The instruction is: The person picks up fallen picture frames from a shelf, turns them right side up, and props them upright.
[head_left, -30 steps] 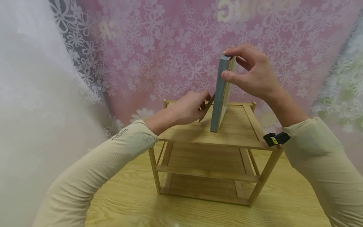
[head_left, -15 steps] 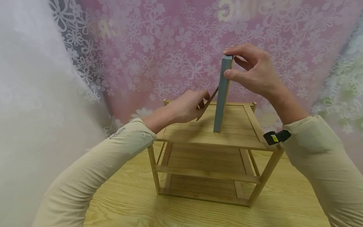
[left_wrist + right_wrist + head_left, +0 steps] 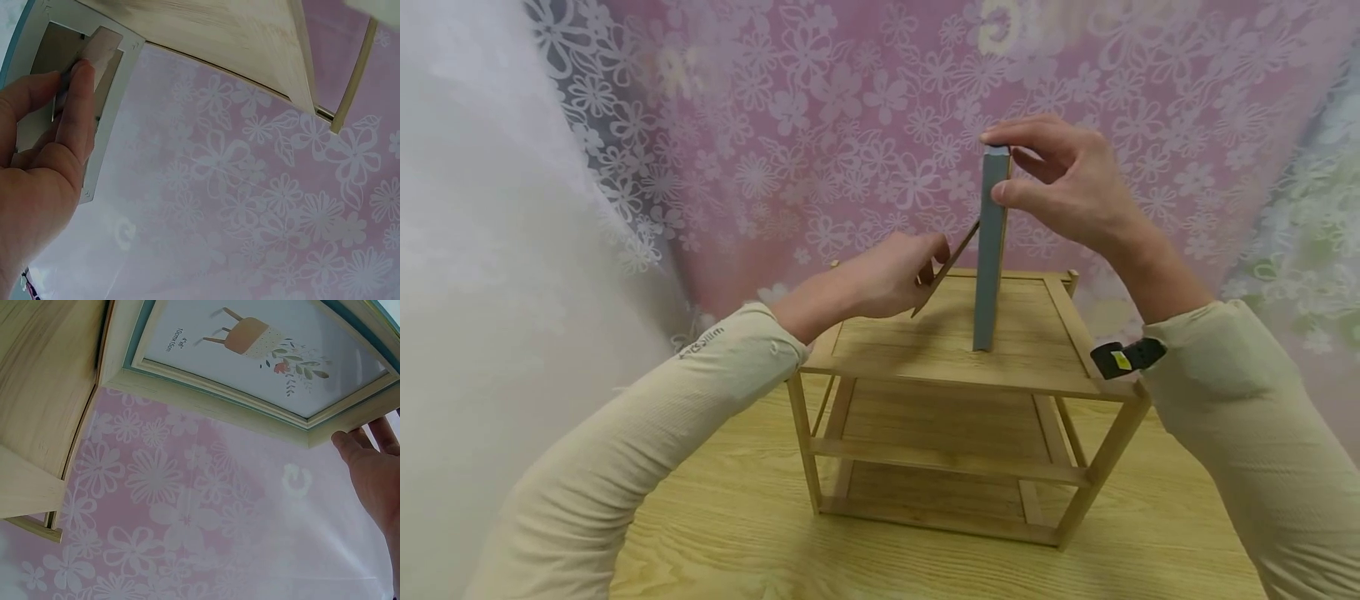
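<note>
A picture frame [image 3: 989, 258] with a blue-grey side stands upright, edge-on, on the top shelf [image 3: 1037, 337] of a wooden rack. My right hand [image 3: 1067, 179] grips its upper corner, thumb on the near side and fingers over the top. In the right wrist view its front shows a printed insert [image 3: 240, 350] with a potted plant drawing inside a cream and teal border. My left hand [image 3: 891, 275] pinches the back stand [image 3: 953, 257], which slants out from the frame. The left wrist view shows this stand [image 3: 103, 47] between thumb and fingers, before the frame's backing.
Two lower shelves [image 3: 951, 421] of the rack sit below, above a wood-grain surface [image 3: 760, 533]. A pink flowered curtain [image 3: 850, 167] hangs behind, with white cloth [image 3: 512, 250] at the left. A black strap [image 3: 1127, 358] is at my right wrist.
The frame has turned edge-on, hiding its front from the head view, and its base has shifted slightly right. The stand now slants farther out, my left hand moving slightly left with it.
</note>
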A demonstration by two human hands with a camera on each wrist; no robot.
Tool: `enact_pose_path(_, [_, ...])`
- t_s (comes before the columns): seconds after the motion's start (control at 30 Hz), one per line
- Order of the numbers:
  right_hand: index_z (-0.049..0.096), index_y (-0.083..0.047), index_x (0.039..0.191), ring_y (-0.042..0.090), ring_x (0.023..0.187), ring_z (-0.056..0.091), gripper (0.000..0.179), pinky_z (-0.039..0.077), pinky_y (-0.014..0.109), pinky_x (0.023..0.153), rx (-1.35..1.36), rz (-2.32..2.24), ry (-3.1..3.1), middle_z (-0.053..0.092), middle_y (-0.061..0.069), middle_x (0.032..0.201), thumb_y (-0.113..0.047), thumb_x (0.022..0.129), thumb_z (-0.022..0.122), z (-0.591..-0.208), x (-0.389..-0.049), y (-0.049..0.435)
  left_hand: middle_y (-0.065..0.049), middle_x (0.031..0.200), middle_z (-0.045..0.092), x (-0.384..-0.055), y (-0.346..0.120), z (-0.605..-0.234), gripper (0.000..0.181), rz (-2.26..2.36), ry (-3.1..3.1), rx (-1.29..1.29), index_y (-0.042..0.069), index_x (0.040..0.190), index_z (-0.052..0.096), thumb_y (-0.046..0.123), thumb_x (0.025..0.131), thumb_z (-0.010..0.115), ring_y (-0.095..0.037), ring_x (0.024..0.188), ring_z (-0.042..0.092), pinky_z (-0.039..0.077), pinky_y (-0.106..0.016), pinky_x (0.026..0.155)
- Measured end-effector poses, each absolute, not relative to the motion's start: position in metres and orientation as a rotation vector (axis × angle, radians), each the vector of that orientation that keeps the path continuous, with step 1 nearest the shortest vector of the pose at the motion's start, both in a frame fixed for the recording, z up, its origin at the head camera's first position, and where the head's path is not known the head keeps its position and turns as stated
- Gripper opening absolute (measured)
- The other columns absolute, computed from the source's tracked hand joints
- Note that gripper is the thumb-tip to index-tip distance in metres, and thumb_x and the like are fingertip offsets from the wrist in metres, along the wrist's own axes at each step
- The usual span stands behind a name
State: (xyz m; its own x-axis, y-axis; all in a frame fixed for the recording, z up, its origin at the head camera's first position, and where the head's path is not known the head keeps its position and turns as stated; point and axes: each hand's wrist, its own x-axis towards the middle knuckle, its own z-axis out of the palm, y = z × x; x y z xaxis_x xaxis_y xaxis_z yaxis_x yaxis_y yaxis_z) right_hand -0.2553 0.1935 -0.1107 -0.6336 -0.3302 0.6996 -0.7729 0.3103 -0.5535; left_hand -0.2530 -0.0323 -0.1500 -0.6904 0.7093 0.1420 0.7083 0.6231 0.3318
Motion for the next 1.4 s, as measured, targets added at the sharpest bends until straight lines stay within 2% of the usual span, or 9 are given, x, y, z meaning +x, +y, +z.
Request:
enact_pose_path(0.33, [0.067, -0.009, 0.128, 0.017, 0.129, 0.051, 0.043, 0.034, 0.028, 0.114, 0.975, 1.220, -2.203, 0.057, 0.002, 0.129, -0.003, 0.085, 0.068, -0.108, -0.256, 0.186, -0.010, 0.105, 0.067, -0.252, -0.035, -0.153, 0.031, 0.628, 2.810, 1.210, 0.001, 0.125, 0.048, 0.002, 0.095, 0.057, -0.020, 0.095, 0.065, 0.053, -0.028, 0.082])
enact_pose_path(0.67, [0.067, -0.012, 0.130, 0.018, 0.138, 0.041, 0.046, 0.027, 0.039, 0.118, 0.990, 1.221, -2.307, 0.055, 0.003, 0.134, -0.006, 0.085, 0.066, -0.105, -0.259, 0.177, -0.012, 0.101, 0.069, -0.254, -0.038, -0.161, 0.031, 0.628, 2.809, 1.272, -0.001, 0.121, 0.046, 0.001, 0.093, 0.060, -0.021, 0.092, 0.067, 0.053, -0.027, 0.081])
enact_pose_path(0.77, [0.067, -0.013, 0.130, 0.017, 0.133, 0.041, 0.047, 0.029, 0.039, 0.115, 0.977, 1.190, -2.324, 0.055, 0.002, 0.135, -0.007, 0.084, 0.067, -0.104, -0.259, 0.175, -0.012, 0.099, 0.069, -0.255, -0.039, -0.162, 0.032, 0.640, 2.806, 1.275, 0.000, 0.120, 0.046, 0.001, 0.092, 0.061, -0.020, 0.090, 0.067, 0.053, -0.028, 0.080])
enact_pose_path(1.0, [0.066, -0.014, 0.131, 0.018, 0.134, 0.040, 0.047, 0.029, 0.041, 0.116, 0.983, 1.139, -2.369, 0.054, 0.002, 0.139, -0.008, 0.085, 0.067, -0.101, -0.259, 0.174, -0.008, 0.096, 0.067, -0.254, -0.039, -0.164, 0.034, 0.625, 2.821, 1.230, 0.002, 0.124, 0.044, 0.004, 0.094, 0.059, -0.017, 0.084, 0.065, 0.052, -0.027, 0.075])
enact_pose_path(1.17, [0.066, -0.016, 0.132, 0.019, 0.128, 0.041, 0.046, 0.032, 0.043, 0.109, 0.965, 1.122, -2.394, 0.054, 0.002, 0.139, -0.008, 0.086, 0.065, -0.099, -0.258, 0.176, -0.007, 0.095, 0.066, -0.253, -0.036, -0.163, 0.036, 0.609, 2.831, 1.190, 0.004, 0.126, 0.043, 0.006, 0.094, 0.060, -0.017, 0.083, 0.064, 0.051, -0.027, 0.073])
enact_pose_path(1.4, [0.066, -0.016, 0.132, 0.024, 0.141, 0.036, 0.046, 0.025, 0.050, 0.118, 0.986, 1.148, -2.420, 0.052, 0.003, 0.140, -0.008, 0.086, 0.066, -0.098, -0.260, 0.176, -0.006, 0.093, 0.065, -0.252, -0.037, -0.165, 0.039, 0.572, 2.870, 1.177, 0.005, 0.127, 0.044, 0.008, 0.092, 0.062, -0.017, 0.081, 0.063, 0.050, -0.028, 0.071])
